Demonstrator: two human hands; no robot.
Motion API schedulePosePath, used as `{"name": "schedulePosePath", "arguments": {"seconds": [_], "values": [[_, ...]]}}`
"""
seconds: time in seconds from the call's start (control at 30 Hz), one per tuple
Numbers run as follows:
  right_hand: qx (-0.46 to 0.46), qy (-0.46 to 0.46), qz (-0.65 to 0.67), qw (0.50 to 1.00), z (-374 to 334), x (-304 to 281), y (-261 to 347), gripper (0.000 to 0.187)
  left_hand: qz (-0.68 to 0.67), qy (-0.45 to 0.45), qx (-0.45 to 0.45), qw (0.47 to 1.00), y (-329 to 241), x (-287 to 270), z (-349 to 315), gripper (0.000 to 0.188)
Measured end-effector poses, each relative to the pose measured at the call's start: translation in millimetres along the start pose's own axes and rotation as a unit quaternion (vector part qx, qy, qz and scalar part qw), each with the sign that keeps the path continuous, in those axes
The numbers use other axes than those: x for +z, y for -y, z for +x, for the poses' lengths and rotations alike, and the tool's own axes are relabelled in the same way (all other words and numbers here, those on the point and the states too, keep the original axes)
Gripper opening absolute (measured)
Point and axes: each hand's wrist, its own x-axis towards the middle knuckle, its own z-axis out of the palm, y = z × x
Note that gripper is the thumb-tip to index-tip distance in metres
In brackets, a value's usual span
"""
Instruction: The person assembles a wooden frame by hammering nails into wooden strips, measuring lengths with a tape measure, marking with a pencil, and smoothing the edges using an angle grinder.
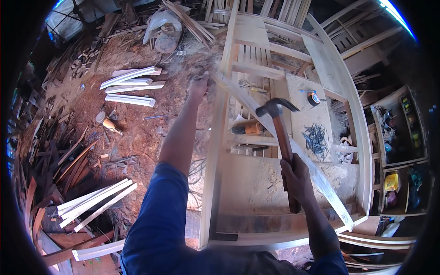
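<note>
My right hand (297, 176) is wrapped round the wooden handle of a claw hammer (283, 133), its dark head uppermost. Beneath the hammer a long pale wooden strip (316, 176) crosses a large wooden frame (214, 183) on a slant, from the far left rail to the near right corner. My left arm stretches forward past the left rail. The left hand (199, 87) is smeared by motion close to the strip's far end; whether its fingers grip the strip cannot be made out.
Inside the frame lie a pile of nails (316, 140), a tape roll (314, 98) and an orange-and-black tool (247, 128). Cut white strips (130, 85) lie on the earth floor at left, near a wooden mallet-like piece (109, 123). Shelves (398, 160) stand at right.
</note>
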Motion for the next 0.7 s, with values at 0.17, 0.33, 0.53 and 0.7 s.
{"name": "schedulePosePath", "arguments": {"seconds": [0.17, 0.33, 0.53, 0.7], "values": [[-0.159, -0.059, -0.146, 0.975, 61, 11, 37, 0.027, -0.038, 0.093, 0.015, 0.995, 9, 21, 19, 0.037], [-0.376, -0.141, -0.056, 0.914, 75, 9, 150, 0.040, -0.107, 0.098, 0.006, 0.989, 13, 12, 13, 0.033], [-0.386, -0.156, -0.110, 0.903, 163, 69, 99, 0.032, -0.103, 0.089, 0.037, 0.990, 10, 15, 11, 0.030], [-0.314, -0.097, -0.301, 0.895, 177, 40, 75, 0.030, -0.123, 0.082, 0.081, 0.986, 7, 26, 11, 0.032]]}}
